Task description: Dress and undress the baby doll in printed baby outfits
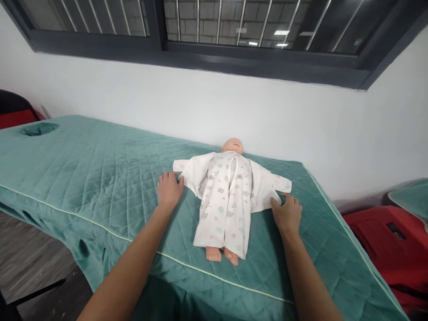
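Note:
A baby doll (233, 145) lies on its back on the green quilted bed cover, its head toward the wall and its bare feet (214, 253) toward me. Over its body is a white baby gown (222, 200) printed with small animals and dots, both sleeves spread sideways. My left hand (170, 191) is closed at the edge of the gown beside the left-hand sleeve, thumb against the cloth. On the other side, my right hand (287, 214) pinches a corner of the gown below the right-hand sleeve. The doll's arms are hidden by the cloth.
The bed cover (100, 165) has light piping and a face hole (39, 129) at the far left. A white wall (133, 98) with a barred window (217, 26) stands behind. Red cases or seats (384, 240) are at the right, and a red and black object (16, 111) at the left.

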A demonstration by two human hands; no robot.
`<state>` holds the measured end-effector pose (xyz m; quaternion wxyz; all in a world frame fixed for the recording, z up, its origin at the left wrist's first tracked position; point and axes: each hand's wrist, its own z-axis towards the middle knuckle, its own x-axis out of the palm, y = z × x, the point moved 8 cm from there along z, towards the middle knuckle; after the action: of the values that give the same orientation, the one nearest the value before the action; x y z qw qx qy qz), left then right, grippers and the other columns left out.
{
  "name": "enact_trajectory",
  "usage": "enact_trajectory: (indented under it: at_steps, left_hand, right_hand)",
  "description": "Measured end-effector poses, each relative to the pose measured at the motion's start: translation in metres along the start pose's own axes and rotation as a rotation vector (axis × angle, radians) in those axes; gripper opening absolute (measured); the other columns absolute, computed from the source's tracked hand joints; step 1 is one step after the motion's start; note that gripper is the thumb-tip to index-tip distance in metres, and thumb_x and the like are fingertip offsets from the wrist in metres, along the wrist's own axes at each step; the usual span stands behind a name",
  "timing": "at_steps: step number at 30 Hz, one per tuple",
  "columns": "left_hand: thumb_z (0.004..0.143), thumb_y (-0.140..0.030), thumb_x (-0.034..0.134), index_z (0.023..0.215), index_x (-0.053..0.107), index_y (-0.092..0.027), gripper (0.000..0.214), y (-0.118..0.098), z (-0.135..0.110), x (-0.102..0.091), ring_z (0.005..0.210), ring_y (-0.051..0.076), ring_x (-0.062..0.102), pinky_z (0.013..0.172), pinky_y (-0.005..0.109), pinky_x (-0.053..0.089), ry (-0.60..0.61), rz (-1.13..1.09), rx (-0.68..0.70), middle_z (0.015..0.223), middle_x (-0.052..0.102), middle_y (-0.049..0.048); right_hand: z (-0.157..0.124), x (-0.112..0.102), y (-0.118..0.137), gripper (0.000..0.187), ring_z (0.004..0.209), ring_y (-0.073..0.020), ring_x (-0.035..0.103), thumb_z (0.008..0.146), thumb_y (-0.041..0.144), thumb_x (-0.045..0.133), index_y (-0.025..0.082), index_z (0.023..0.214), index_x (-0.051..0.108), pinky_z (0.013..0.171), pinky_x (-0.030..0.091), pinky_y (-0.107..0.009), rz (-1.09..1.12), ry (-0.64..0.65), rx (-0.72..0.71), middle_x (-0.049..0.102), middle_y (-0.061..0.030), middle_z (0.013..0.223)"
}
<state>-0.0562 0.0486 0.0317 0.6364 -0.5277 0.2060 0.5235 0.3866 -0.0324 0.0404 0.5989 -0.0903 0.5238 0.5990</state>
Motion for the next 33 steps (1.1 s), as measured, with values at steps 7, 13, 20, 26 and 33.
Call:
enact_trajectory:
  at_steps: [7,13,20,26,33]
  left_hand:
    - [0.092,-0.051,0.050,0.105,0.068,-0.019,0.039,0.009,0.020,0.008,0.121,0.038,0.051,0.098,0.050,0.042,0.136,0.100,0.010,0.124,0.061,0.0173]
    - [0.094,-0.039,0.048,0.095,0.067,-0.021,0.026,0.004,0.017,0.010,0.116,0.033,0.055,0.096,0.046,0.043,0.136,0.079,0.065,0.117,0.065,0.0133]
    - [0.095,-0.037,0.047,0.093,0.064,-0.020,0.024,0.009,0.019,0.010,0.113,0.030,0.056,0.093,0.043,0.041,0.132,0.048,0.044,0.111,0.067,0.0117]
    - [0.095,-0.038,0.047,0.091,0.064,-0.021,0.025,0.008,0.019,0.009,0.111,0.031,0.056,0.091,0.044,0.042,0.124,0.036,0.046,0.111,0.068,0.0110]
    - [0.095,-0.037,0.047,0.091,0.064,-0.021,0.024,0.007,0.019,0.008,0.109,0.032,0.057,0.091,0.044,0.043,0.125,0.042,0.040,0.110,0.068,0.0108]
  right_hand:
    - [0.022,0.004,-0.014,0.045,0.081,-0.0344,0.063,0.080,0.061,0.057,0.018,0.089,0.068,0.069,0.047,-0.047,-0.215,0.146,0.009,0.068,-0.0169,0.087]
    - [0.053,-0.008,0.015,0.027,0.056,-0.0188,0.052,0.073,0.047,0.058,0.022,0.065,0.056,0.055,0.039,-0.031,0.050,0.188,0.025,0.059,-0.0036,0.061]
    - [0.004,-0.034,0.157,0.015,0.079,-0.0192,0.056,0.087,0.038,0.053,0.023,0.086,0.056,0.072,0.044,-0.032,0.327,0.352,-0.512,0.063,-0.0029,0.088]
    - [-0.039,-0.017,0.177,0.015,0.072,-0.0167,0.048,0.091,0.026,0.049,0.024,0.078,0.041,0.067,0.040,-0.032,0.295,0.429,-0.666,0.052,-0.0016,0.083]
    - [-0.038,-0.033,0.182,0.013,0.073,-0.0164,0.049,0.093,0.027,0.054,0.025,0.083,0.047,0.069,0.043,-0.032,0.481,0.259,-0.610,0.053,-0.0016,0.084]
